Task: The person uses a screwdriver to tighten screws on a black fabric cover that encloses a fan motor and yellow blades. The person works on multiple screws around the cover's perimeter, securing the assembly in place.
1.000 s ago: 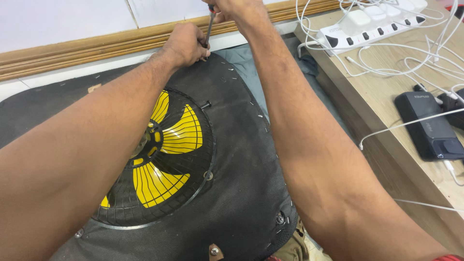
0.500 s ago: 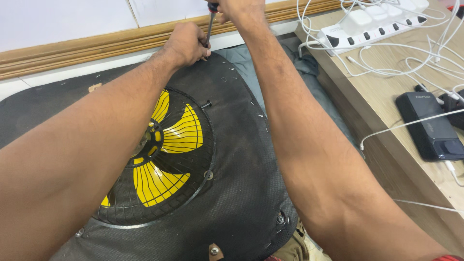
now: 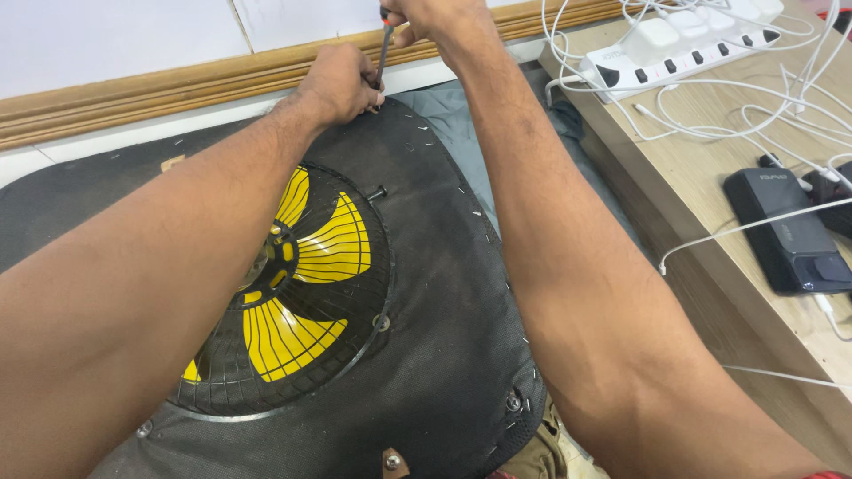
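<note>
While both arms reach forward over the black panel [image 3: 444, 355], the left hand [image 3: 342, 84] rests at its far edge, near the wooden skirting [image 3: 133, 102]. Its fingers [image 3: 366, 89] are narrow, pinched on something small and pale at the rim; what it is, I cannot tell. The right hand [image 3: 435, 19] is partly cut by the top of the picture. It is closed around the handle of a screwdriver [image 3: 383, 49], and the thin shaft points down to the place where the left fingers pinch.

The panel is covered with dark fabric and holds a round wire grille [image 3: 293, 302] with a yellow fan [image 3: 302, 275] behind it. One black screw [image 3: 377, 192] stands out beside the grille, and small staples lie along the panel's right edge. To the right is a wooden counter [image 3: 710, 160] with a white power strip [image 3: 683, 53], white cables and a dark power bank [image 3: 785, 231].

I judge that the step in hand is work with the tool tip at the far rim, where a fastener is driven or pried. It seems to need steady pressure along the shaft, and the left fingers should stay clear of the tip so it does not slip into them or into the fabric.
</note>
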